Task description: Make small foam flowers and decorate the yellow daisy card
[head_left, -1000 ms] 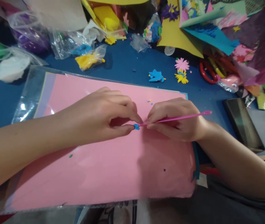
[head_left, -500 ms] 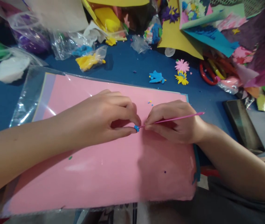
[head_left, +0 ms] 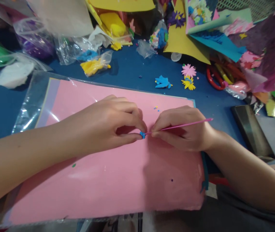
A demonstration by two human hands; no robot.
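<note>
My left hand (head_left: 120, 120) pinches a small blue clay piece (head_left: 142, 134) between thumb and forefinger, over the plastic-covered pink sheet (head_left: 108, 183). From the right, my right hand (head_left: 181, 129) grips a thin pink stick (head_left: 188, 125), whose tip touches the blue piece. Tiny yellow and blue bits (head_left: 156, 107) lie on the sheet just beyond my fingers. Past the sheet's far edge are a blue clay shape (head_left: 163, 82), a yellow clay flower (head_left: 188, 82) and a pink clay flower (head_left: 189, 70).
Bagged yellow clay (head_left: 95, 66) and a purple bag (head_left: 35, 42) lie at the back left. Red-handled scissors (head_left: 214, 79) sit by coloured papers at the right. A dark phone-like slab (head_left: 253, 132) rests beyond my right wrist.
The whole view has shifted slightly, so things appear a little lower. Both hands keep the same hold, with the stick's tip still at the blue piece.
</note>
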